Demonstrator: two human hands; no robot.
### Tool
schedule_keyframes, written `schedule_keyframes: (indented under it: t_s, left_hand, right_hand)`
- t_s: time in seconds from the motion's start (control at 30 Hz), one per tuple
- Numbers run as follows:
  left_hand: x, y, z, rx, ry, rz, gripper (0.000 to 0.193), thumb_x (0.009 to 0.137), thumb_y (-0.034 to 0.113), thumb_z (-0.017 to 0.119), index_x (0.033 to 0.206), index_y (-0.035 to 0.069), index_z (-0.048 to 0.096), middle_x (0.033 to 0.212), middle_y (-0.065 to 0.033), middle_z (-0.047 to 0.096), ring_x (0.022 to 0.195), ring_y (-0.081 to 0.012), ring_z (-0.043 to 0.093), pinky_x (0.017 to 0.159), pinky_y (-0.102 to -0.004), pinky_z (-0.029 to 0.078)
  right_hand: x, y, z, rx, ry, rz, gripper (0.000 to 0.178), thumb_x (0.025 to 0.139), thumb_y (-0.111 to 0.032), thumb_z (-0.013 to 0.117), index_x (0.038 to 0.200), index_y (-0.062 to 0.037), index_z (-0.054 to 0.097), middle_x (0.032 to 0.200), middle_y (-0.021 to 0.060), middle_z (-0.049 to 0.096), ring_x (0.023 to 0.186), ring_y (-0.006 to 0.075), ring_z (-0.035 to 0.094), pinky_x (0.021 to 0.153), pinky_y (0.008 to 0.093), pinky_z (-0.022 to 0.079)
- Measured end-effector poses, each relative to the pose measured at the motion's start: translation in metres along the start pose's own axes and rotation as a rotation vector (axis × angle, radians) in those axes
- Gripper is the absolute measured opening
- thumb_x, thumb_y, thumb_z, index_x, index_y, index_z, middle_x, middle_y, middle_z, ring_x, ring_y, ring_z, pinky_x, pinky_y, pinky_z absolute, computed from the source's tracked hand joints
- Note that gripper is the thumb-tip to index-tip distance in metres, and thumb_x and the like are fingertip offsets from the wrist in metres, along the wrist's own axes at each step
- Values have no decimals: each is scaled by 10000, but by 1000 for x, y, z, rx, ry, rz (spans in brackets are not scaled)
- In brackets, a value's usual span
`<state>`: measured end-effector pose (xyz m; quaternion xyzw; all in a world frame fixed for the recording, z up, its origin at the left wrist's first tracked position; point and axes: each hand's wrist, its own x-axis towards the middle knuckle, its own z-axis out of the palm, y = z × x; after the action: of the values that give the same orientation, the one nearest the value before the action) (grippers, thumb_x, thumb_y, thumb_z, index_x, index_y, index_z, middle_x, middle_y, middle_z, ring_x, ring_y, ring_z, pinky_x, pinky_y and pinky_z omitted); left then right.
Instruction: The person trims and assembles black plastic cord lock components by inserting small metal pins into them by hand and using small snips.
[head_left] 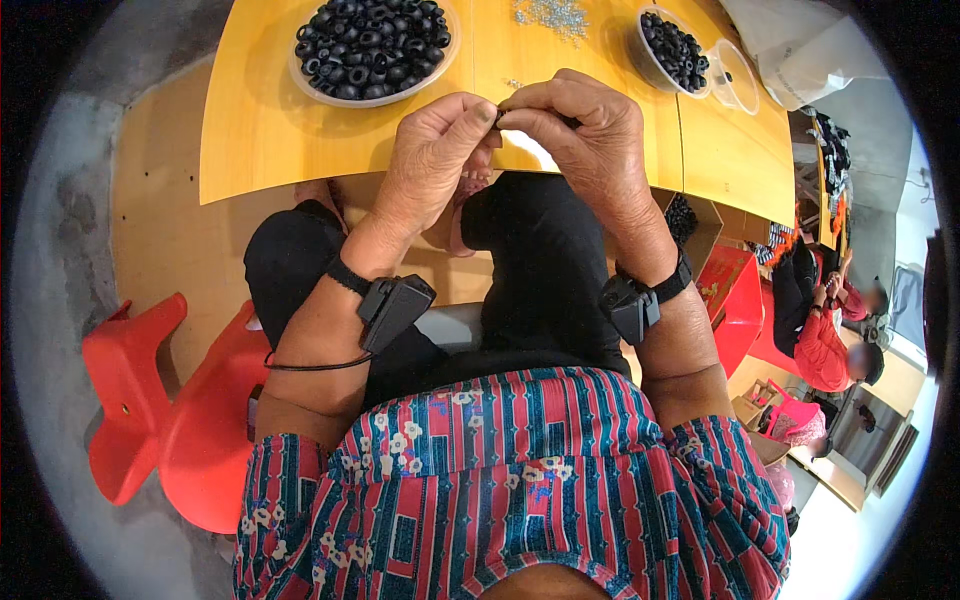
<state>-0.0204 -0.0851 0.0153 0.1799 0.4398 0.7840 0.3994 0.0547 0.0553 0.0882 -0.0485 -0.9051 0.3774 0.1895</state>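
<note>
Above the table's near edge, my left hand and my right hand meet fingertip to fingertip. Both pinch a small black part, mostly covered by the fingers, so its exact shape cannot be made out. Something black also shows between the curled fingers of my right hand. Beyond my left hand stands a round clear bowl heaped with black hollow plastic pieces. A smaller clear tub of small black parts is beyond my right hand.
Small silvery pieces lie scattered on the yellow table. A clear lid or shallow container and a white plastic bag are at the right. Below the table sits a box of black parts. Red stools stand left; people sit far right.
</note>
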Motion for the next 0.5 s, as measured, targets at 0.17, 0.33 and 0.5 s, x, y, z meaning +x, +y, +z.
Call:
schedule_keyframes:
  t_s: [0.17,0.33,0.5]
  left_hand:
    - [-1,2,0,-4,-9,-21,368,908,392,545,919,27,585,741,-8,528,631,-67,481,581,-208,447]
    - [0,2,2,-5,-10,-13,367,905,400,546,902,35,581,727,-3,525,615,-61,482,564,-201,447]
    - [0,3,4,-61,36,-51,362,903,401,550,903,41,581,721,4,525,608,-60,482,560,-203,447]
  right_hand:
    - [1,0,0,-7,-22,-23,75,713,-120,721,773,-79,702,631,58,576,578,178,562,537,285,442]
    - [-5,7,5,106,7,-46,125,715,-88,749,820,-45,696,656,-11,569,600,69,500,543,205,395]
    - [-8,7,11,216,89,74,162,689,-81,767,833,-61,696,600,-29,504,550,54,429,503,206,364]
